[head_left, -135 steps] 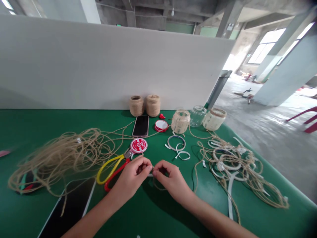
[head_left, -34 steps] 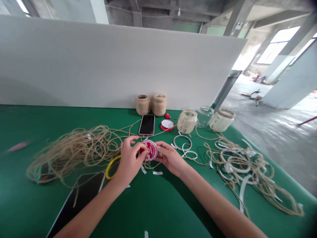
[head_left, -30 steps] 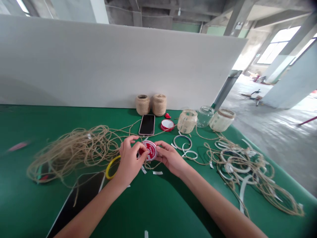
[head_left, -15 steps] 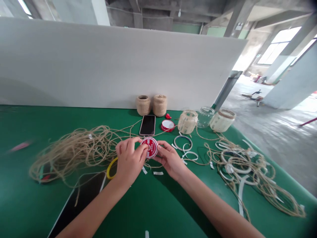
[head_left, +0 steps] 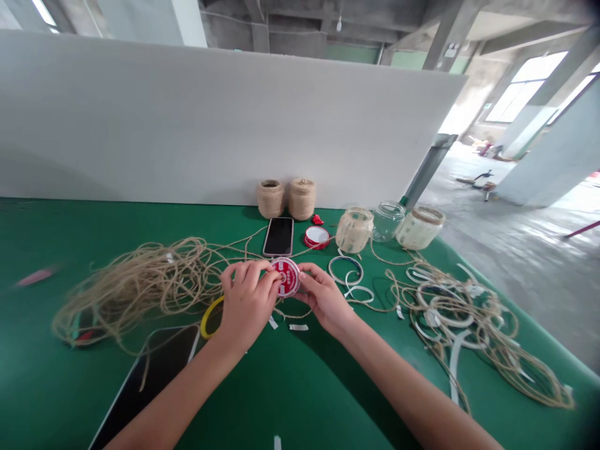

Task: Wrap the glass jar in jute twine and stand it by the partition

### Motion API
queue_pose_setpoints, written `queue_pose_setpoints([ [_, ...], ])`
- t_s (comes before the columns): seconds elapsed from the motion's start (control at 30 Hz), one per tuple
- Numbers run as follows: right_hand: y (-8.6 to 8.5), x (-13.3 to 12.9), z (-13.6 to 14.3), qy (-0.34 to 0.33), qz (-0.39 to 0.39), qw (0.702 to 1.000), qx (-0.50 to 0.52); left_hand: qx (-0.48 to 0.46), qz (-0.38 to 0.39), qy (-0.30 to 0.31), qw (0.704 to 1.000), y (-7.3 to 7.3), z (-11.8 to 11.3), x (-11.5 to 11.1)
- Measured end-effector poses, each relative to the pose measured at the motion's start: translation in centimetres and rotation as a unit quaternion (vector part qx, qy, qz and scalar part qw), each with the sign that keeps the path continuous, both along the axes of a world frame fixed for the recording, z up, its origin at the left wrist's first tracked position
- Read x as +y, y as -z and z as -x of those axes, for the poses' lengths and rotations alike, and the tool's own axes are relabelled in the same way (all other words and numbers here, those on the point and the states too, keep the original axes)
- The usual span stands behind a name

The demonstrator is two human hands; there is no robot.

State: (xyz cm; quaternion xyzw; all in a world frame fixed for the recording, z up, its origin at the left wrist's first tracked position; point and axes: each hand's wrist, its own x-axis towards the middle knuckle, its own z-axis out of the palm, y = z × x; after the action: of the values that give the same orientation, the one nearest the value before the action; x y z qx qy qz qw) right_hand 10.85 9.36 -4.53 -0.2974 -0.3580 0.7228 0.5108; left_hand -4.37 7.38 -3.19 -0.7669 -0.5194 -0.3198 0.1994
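Note:
A round tape spool point(head_left: 287, 278) with a red printed label and pale rim is held up between my two hands, above the green table. My left hand point(head_left: 248, 300) is closed on its left side, thumb and fingers at the label. On the right edge, my right hand point(head_left: 323, 297) pinches the rim between thumb and fingers. Just beyond the spool lies a phone point(head_left: 279, 237). Beside the left wrist is a yellow tape ring point(head_left: 210, 319), partly covered by the hand. Scraps of white strip point(head_left: 299, 327) lie below the spool.
Loose jute twine point(head_left: 154, 275) heaps at left, near a dark tablet point(head_left: 150, 381). More twine tangled with white rings point(head_left: 459, 312) lies at right. Two twine-wrapped jars point(head_left: 285, 199), a clear jar point(head_left: 389, 220), two partly covered jars point(head_left: 355, 230) and a red-edged roll point(head_left: 317, 237) stand farther back.
The spool has shifted very slightly right and up, and the left fingers have moved a little over its label. Both hands keep hold of it.

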Motion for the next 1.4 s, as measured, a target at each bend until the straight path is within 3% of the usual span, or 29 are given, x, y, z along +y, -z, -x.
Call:
queue_pose_setpoints([
  [0.1,0.0,0.7,-0.8,0.021,-0.001,1.0,0.02,-0.078,0.032,0.006,0.996,0.1,0.1,-0.2],
  [0.2,-0.3,1.3,-1.6,0.039,0.001,0.998,0.047,-0.201,0.129,0.006,0.971,0.6,-0.1,-0.5],
  [0.27,-0.6,1.5,-2.0,0.048,0.001,0.997,0.064,-0.31,0.216,0.038,0.925,1.0,-0.5,-0.5],
  [0.43,-0.9,1.6,-2.3,0.041,0.005,0.996,0.073,-0.513,0.39,0.15,0.75,1.0,-1.4,-0.4],
  [0.5,-0.9,1.6,-2.4,0.038,0.003,0.997,0.072,-0.551,0.415,0.16,0.706,0.8,-1.4,-0.3],
  [0.57,-0.9,1.7,-2.5,0.038,-0.001,0.997,0.071,-0.575,0.411,0.16,0.689,0.6,-1.2,-0.2],
  [0.87,-1.1,2.0,-2.9,0.065,-0.025,0.997,-0.016,-0.587,0.383,0.173,0.692,-0.3,-0.1,-0.1],
  [1.13,-1.0,2.4,-3.5,0.069,-0.024,0.995,-0.066,-0.466,0.357,0.123,0.8,-1.4,0.3,-0.3],
  [1.4,-0.9,2.3,-3.7,0.017,-0.058,0.985,-0.162,-0.411,0.335,0.119,0.839,-1.1,0.8,0.0],
])
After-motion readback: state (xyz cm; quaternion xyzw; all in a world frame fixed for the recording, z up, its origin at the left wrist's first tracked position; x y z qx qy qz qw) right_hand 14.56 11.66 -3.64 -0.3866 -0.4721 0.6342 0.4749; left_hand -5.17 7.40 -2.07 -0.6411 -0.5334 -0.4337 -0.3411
